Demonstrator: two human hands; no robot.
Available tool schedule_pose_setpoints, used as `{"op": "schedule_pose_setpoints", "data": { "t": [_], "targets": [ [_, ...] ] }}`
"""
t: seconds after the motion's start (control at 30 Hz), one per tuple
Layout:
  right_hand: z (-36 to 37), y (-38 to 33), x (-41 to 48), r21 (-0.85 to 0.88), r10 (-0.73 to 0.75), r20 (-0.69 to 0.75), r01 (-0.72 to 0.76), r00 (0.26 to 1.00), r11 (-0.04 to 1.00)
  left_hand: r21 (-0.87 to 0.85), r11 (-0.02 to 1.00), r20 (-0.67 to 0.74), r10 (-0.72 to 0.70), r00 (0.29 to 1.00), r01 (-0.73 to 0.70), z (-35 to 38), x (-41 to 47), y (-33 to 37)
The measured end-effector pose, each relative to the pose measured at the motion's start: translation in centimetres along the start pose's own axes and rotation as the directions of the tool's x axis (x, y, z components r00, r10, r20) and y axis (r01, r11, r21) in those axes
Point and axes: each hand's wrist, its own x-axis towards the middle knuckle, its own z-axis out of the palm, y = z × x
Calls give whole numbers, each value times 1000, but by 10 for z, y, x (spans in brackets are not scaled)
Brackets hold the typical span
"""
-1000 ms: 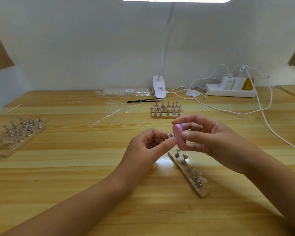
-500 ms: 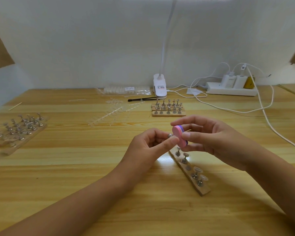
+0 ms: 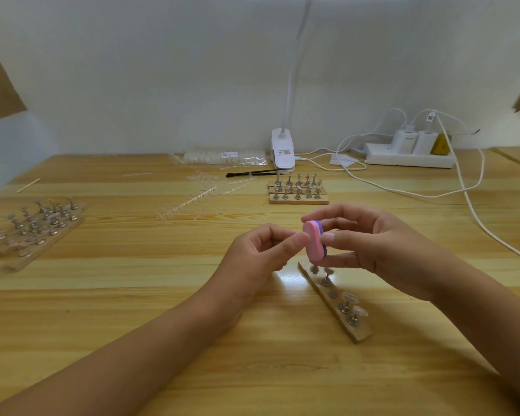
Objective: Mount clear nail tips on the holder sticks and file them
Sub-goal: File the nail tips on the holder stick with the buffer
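Note:
My right hand point(image 3: 373, 244) holds a pink and purple buffer block point(image 3: 312, 241) upright between thumb and fingers, above the table's middle. Against the block's pink face, my left hand point(image 3: 261, 253) pinches a small holder stick between thumb and forefinger; the stick and its tip are hidden by the fingers and the block. Just below lies a wooden base strip point(image 3: 336, 307) with several metal holder sticks. Two of them at its near end carry clear nail tips point(image 3: 350, 296).
A second wooden base full of holders point(image 3: 297, 190) stands behind my hands, and more bases point(image 3: 39, 226) sit at the far left. Clear nail tip strips point(image 3: 198, 196), a black brush point(image 3: 252, 174), a lamp clamp point(image 3: 282, 153), a power strip point(image 3: 409, 154) and a white cable point(image 3: 478, 217) lie beyond.
The metal holder seen between my left fingers earlier is now hidden behind the thumb and the block. Both hands stay together at nearly the same spot.

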Motion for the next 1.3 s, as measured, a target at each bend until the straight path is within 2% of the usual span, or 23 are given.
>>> {"op": "schedule_pose_setpoints", "data": {
  "t": [0.1, 0.23, 0.37, 0.53, 0.67, 0.8, 0.97, 1.13, 1.23, 1.3],
  "targets": [
    [-1, -1, 0, -2, -1, -39, 1, 999, 1000, 8, 1000, 20, 13, 1000, -13, 0, -2, 1],
    [1, -4, -3, -118, 32, 1, -31, 1000, 992, 8, 1000, 3, -6, 1000, 6, 1, -1, 2],
    [6, -4, -2, -137, -87, -165, 65, 982, 988, 5, 1000, -5, -11, 1000, 11, -1, -1, 0],
    [11, -5, -3, -227, -62, -103, 38, 993, 973, -1, 1000, 1, -4, 1000, 4, -1, 0, -1],
    [11, -4, -2, -167, -127, -234, 88, 964, 982, -30, 1000, 1, -9, 1000, 9, -3, 0, -2],
    [19, -1, -3, -211, -67, -98, 45, 993, 976, -26, 1000, 8, -4, 1000, 4, -2, 0, -2],
    [20, 0, -2, -124, -130, -260, 101, 957, 987, -45, 999, -17, -13, 1000, 12, -4, 1, -3],
    [28, 3, -2, -185, -98, -160, 68, 982, 980, -41, 999, -18, -24, 1000, 24, -4, 1, -4],
    [20, 0, -2, -132, -150, -289, 116, 946, 984, -62, 998, -30, -30, 999, 28, -4, 2, -2],
    [17, -1, -2, -117, -159, -313, 128, 937, 985, -62, 998, -35, -33, 999, 31, -4, 2, -2]
  ]
}}
